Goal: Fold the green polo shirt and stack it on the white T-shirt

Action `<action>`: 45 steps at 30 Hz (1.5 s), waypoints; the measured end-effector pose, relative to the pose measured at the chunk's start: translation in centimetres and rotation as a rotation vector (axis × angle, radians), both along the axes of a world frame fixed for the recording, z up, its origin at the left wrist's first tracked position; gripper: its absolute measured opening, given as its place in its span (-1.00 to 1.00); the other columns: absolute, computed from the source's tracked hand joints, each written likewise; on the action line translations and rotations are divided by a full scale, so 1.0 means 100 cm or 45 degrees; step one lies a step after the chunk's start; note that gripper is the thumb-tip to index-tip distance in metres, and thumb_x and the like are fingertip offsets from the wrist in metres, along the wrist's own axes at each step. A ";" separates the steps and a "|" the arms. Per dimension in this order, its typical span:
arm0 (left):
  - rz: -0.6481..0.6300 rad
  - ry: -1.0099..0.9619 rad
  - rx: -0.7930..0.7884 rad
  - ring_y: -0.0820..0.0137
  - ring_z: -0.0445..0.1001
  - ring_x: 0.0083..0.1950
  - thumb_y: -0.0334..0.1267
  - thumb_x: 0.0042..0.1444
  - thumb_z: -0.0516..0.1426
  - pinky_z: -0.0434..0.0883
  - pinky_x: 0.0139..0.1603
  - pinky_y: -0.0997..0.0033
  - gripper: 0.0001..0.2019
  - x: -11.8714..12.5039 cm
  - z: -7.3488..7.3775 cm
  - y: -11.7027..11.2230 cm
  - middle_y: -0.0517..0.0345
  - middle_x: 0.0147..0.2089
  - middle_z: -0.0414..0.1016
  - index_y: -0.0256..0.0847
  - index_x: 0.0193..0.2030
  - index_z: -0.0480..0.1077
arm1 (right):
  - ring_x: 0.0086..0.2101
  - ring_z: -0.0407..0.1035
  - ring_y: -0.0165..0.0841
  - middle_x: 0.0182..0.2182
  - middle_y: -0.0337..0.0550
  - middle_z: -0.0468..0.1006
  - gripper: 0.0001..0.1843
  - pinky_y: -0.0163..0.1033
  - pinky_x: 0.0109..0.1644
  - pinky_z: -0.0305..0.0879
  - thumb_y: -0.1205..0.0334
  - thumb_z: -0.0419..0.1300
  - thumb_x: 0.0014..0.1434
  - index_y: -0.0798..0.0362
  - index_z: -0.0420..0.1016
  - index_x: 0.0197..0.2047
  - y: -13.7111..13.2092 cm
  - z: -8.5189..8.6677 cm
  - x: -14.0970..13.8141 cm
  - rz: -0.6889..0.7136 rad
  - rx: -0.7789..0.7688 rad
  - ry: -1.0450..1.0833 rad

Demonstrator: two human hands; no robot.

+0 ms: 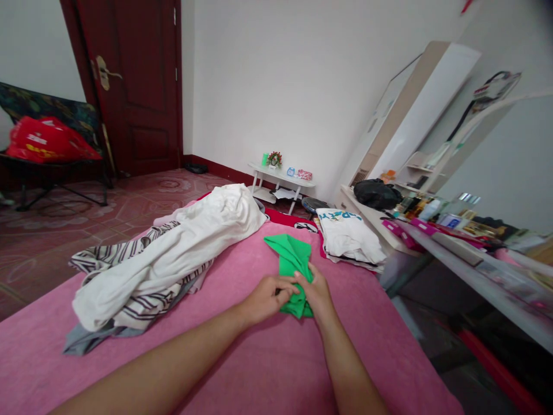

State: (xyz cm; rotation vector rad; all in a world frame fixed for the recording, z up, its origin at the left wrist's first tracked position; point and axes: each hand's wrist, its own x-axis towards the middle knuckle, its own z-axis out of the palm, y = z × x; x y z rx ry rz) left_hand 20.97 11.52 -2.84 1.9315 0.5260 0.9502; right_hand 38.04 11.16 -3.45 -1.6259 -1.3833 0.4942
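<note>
Evidently left hand and right hand both grip green cloth — probably keeping its folds together — over bed.

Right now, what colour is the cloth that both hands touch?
The cloth is bright green, shown in the head view.

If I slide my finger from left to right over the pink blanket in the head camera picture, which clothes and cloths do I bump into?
Messy clothes heap → green cloth → neater pile of clothes.
</note>
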 end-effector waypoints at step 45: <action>0.741 -0.265 -0.345 0.19 0.45 0.05 0.01 0.25 -0.05 0.47 -0.05 0.17 -0.44 -0.029 -0.033 0.065 -0.20 0.18 0.30 -0.27 0.29 0.08 | -0.10 0.41 -0.16 -0.07 -0.06 0.57 -0.51 0.00 -0.01 0.23 0.38 -0.02 0.16 -0.14 0.49 0.07 0.058 0.205 0.069 -0.392 0.407 -1.198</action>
